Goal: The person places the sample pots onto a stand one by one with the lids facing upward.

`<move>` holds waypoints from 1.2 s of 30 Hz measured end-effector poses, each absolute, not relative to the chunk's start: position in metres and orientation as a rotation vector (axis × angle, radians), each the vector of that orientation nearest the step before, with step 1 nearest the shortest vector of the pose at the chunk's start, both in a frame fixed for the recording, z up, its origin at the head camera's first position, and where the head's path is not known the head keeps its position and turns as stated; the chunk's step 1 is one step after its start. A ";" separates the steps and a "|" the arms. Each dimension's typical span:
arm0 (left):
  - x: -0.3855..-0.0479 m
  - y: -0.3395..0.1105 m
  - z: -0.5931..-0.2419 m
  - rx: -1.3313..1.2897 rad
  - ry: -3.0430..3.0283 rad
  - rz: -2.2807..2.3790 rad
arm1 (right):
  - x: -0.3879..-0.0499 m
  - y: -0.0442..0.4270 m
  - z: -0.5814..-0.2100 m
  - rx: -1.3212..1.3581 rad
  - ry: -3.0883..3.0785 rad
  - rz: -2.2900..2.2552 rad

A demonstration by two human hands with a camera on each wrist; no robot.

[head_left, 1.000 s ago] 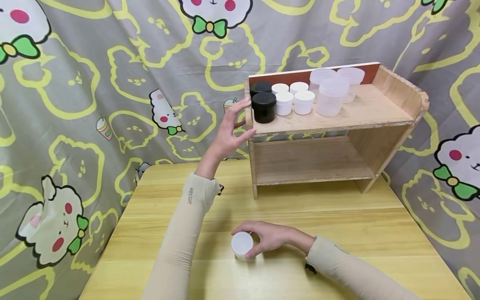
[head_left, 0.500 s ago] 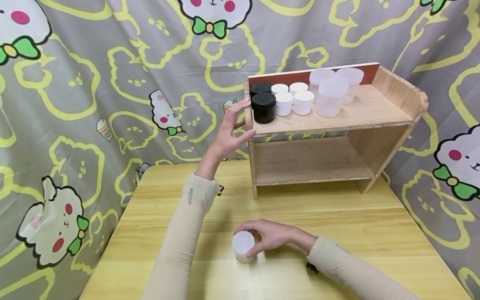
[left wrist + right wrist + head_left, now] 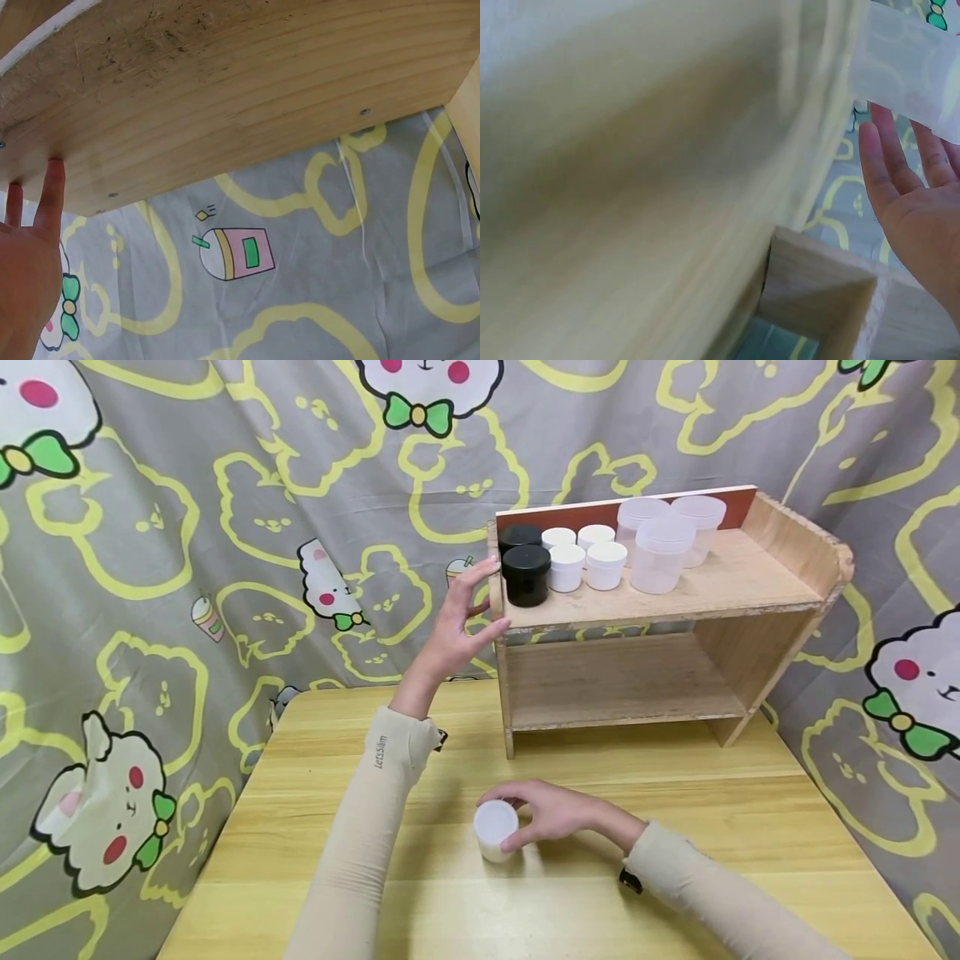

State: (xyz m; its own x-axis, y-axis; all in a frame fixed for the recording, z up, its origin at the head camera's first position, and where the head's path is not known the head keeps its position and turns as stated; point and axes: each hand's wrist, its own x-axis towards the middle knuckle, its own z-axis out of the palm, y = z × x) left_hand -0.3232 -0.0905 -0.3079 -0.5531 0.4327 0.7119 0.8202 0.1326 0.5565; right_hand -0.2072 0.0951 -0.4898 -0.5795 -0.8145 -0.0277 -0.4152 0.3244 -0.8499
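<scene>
My right hand (image 3: 558, 812) holds a translucent plastic jar (image 3: 495, 839) with a whitish lid, thumb on its near side and fingers behind it. The jar is upright, low over the wooden table; whether it touches the wood I cannot tell. Part of that jar (image 3: 907, 67) and my right hand (image 3: 922, 202) show in the right wrist view. Farther back, my left hand (image 3: 453, 631) rests against the left side of a two-tier wooden shelf (image 3: 660, 603), thumb at the front edge. The left wrist view has straight fingers (image 3: 51, 196) touching the outer panel (image 3: 247, 105).
Along the shelf's upper board stand black jars (image 3: 527, 577), several small white jars (image 3: 606, 567) and tall translucent jars (image 3: 662, 558). The lower board (image 3: 622, 681) lies beneath them. A patterned grey curtain (image 3: 300, 518) hangs behind and beside the table (image 3: 315, 852).
My right hand has carried the translucent jar slightly to the right and away from me, towards the shelf. The left hand has stayed on the shelf's side.
</scene>
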 end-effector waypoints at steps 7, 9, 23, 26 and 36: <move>-0.324 -0.091 -0.308 -1.210 -2.033 -1.396 | -0.216 0.108 -0.476 -1.098 2.192 -1.208; -0.324 -0.091 -0.309 -1.210 -2.030 -1.397 | -0.218 0.112 -0.471 -1.110 2.204 -1.223; -0.350 -0.093 -0.327 -1.188 -2.061 -1.372 | -0.230 0.140 -0.430 -1.106 2.402 -1.267; -0.337 -0.092 -0.318 -1.182 -2.070 -1.392 | -0.232 0.146 -0.423 -1.097 2.431 -1.299; -0.322 -0.091 -0.308 -1.185 -2.077 -1.403 | -0.237 0.170 -0.399 -1.042 2.545 -1.379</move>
